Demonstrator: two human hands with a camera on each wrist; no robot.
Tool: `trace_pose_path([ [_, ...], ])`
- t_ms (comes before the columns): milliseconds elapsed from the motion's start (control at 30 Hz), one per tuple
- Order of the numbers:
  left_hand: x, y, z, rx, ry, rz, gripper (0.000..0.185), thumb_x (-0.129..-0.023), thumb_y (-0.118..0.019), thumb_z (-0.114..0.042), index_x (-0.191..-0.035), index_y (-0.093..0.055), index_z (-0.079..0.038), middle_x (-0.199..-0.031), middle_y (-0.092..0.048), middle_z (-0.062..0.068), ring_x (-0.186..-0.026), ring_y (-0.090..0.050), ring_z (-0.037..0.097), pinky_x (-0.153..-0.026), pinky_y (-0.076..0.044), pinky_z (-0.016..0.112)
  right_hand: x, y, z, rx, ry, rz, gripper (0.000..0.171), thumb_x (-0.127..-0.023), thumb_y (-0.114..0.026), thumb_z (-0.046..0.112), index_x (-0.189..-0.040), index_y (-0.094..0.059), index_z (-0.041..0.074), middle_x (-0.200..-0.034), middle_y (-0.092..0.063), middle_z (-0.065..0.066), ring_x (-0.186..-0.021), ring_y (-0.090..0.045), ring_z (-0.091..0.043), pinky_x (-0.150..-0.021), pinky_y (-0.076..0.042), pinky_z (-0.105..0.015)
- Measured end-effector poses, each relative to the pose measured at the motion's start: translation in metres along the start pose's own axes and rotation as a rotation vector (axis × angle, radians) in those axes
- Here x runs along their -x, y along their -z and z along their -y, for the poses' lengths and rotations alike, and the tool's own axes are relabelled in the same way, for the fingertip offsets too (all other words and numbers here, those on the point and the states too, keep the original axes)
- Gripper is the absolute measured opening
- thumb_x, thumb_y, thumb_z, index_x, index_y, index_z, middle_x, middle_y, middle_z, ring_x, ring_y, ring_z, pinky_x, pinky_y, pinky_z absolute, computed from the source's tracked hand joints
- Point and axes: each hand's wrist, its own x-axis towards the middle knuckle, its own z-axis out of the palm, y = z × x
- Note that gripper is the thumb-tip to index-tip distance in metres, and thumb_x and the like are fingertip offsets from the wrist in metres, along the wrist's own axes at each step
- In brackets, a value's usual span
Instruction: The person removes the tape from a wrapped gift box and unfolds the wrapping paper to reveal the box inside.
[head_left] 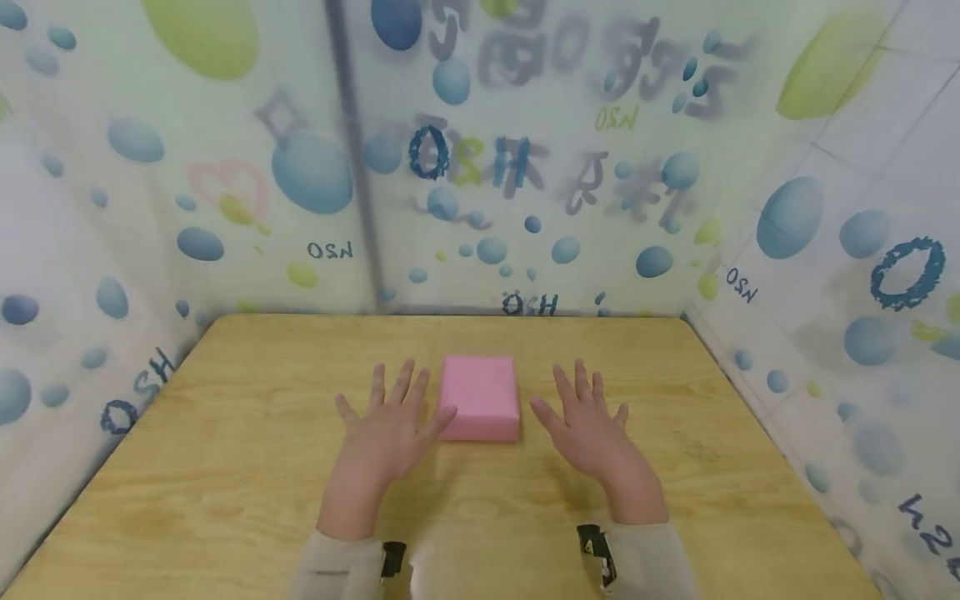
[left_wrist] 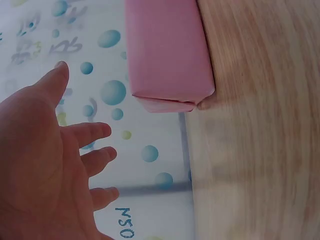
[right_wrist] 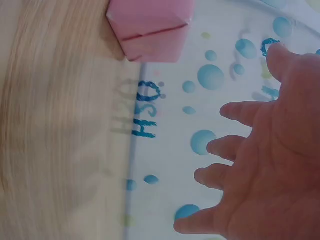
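Observation:
A box wrapped in pink paper (head_left: 480, 392) sits on the wooden table between the two hands. In the left wrist view the pink box (left_wrist: 167, 50) shows a folded paper end, and another fold crosses the box (right_wrist: 152, 30) in the right wrist view. To its left the left hand (head_left: 390, 437) hovers with fingers spread, its thumb overlapping the box's near left corner in the head view. On the other side the right hand (head_left: 596, 433) also has its fingers spread, thumb pointing toward the box. Both hands hold nothing.
The light wooden table (head_left: 262, 467) meets a back wall (head_left: 480, 275) covered with blue and green bubble prints and lettering. Similar printed side walls (head_left: 810, 358) close in at left and right. Dark bands (head_left: 597, 554) show at both sleeve cuffs.

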Motion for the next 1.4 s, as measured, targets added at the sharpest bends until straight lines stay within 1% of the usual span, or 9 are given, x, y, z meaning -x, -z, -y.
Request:
trace_pose_path([
  [167, -0.007, -0.003, -0.002, 0.009, 0.007, 0.017, 0.085, -0.107, -0.03, -0.073, -0.171, -0.021, -0.019, -0.181, -0.006, 0.006, -0.165, 0.006, 0.047, -0.113, 0.01, 0.09, -0.015, -0.01, 0.004, -0.068, 0.002, 0.046, 0.082, -0.111, -0.036, 0.06, -0.172, -0.008, 0.012, -0.179, 0.006, -0.02, -0.165, 0.006, -0.05, -0.12, 0.002, -0.086],
  [233, -0.009, -0.005, -0.003, 0.046, 0.017, 0.03, 0.083, -0.108, -0.03, -0.07, -0.171, -0.022, -0.017, -0.18, -0.012, 0.009, -0.165, 0.002, 0.048, -0.115, 0.006, 0.09, -0.021, -0.014, 0.007, -0.089, 0.005, 0.059, 0.082, -0.112, -0.039, 0.057, -0.172, -0.009, 0.009, -0.179, 0.001, -0.022, -0.165, 0.0, -0.048, -0.125, -0.003, -0.082],
  [333, -0.013, -0.009, -0.003, 0.137, 0.034, 0.068, 0.08, -0.11, -0.029, -0.066, -0.17, -0.023, -0.013, -0.178, -0.021, 0.014, -0.164, -0.009, 0.051, -0.119, -0.003, 0.088, -0.026, -0.022, 0.013, -0.143, 0.011, 0.072, 0.081, -0.113, -0.042, 0.05, -0.17, -0.011, 0.003, -0.178, -0.009, -0.023, -0.166, -0.01, -0.044, -0.132, -0.011, -0.07],
  [433, -0.015, -0.014, -0.004, 0.263, 0.034, 0.101, 0.08, -0.112, -0.033, -0.059, -0.169, -0.023, -0.004, -0.174, -0.028, 0.021, -0.161, -0.019, 0.054, -0.123, -0.013, 0.082, -0.029, -0.029, 0.018, -0.177, 0.017, 0.081, 0.079, -0.113, -0.044, 0.044, -0.168, -0.014, -0.003, -0.175, -0.021, -0.025, -0.163, -0.023, -0.043, -0.133, -0.021, -0.06],
  [600, -0.019, -0.022, -0.005, 0.466, -0.037, 0.115, 0.079, -0.114, -0.041, -0.047, -0.167, -0.016, 0.007, -0.169, -0.032, 0.029, -0.157, -0.033, 0.05, -0.129, -0.029, 0.065, -0.03, -0.037, 0.022, -0.196, 0.051, 0.081, 0.072, -0.113, -0.046, 0.039, -0.167, -0.021, -0.003, -0.169, -0.035, -0.025, -0.158, -0.037, -0.042, -0.13, -0.031, -0.058],
  [767, -0.022, -0.026, -0.007, 0.572, -0.061, 0.113, 0.078, -0.113, -0.045, -0.046, -0.167, -0.02, 0.004, -0.166, -0.04, 0.028, -0.155, -0.04, 0.045, -0.126, -0.036, 0.061, -0.03, -0.04, 0.022, -0.267, 0.084, 0.077, 0.065, -0.113, -0.048, 0.033, -0.167, -0.027, 0.001, -0.168, -0.041, -0.02, -0.157, -0.04, -0.038, -0.128, -0.036, -0.057],
  [1033, -0.021, -0.023, -0.008, 0.625, -0.034, 0.099, 0.074, -0.111, -0.052, -0.045, -0.163, -0.034, 0.004, -0.16, -0.051, 0.027, -0.15, -0.048, 0.044, -0.121, -0.043, 0.061, -0.026, -0.038, 0.018, -0.321, 0.091, 0.083, 0.062, -0.113, -0.048, 0.032, -0.166, -0.031, 0.002, -0.169, -0.04, -0.018, -0.158, -0.038, -0.037, -0.128, -0.035, -0.057],
  [1267, -0.009, -0.02, -0.005, 0.664, -0.037, 0.104, 0.064, -0.11, -0.055, -0.042, -0.155, -0.048, 0.004, -0.155, -0.056, 0.025, -0.148, -0.049, 0.045, -0.12, -0.042, 0.064, -0.009, -0.034, 0.014, -0.315, 0.099, 0.127, 0.06, -0.113, -0.05, 0.031, -0.163, -0.037, 0.001, -0.166, -0.046, -0.018, -0.156, -0.042, -0.038, -0.127, -0.037, -0.058],
  [1400, 0.002, -0.018, -0.005, 0.699, -0.015, 0.122, 0.067, -0.109, -0.056, -0.044, -0.158, -0.045, 0.002, -0.156, -0.056, 0.025, -0.148, -0.05, 0.045, -0.121, -0.042, 0.063, 0.003, -0.031, 0.011, -0.322, 0.127, 0.154, 0.061, -0.112, -0.051, 0.03, -0.162, -0.038, -0.002, -0.164, -0.047, -0.021, -0.154, -0.044, -0.04, -0.127, -0.036, -0.058],
])
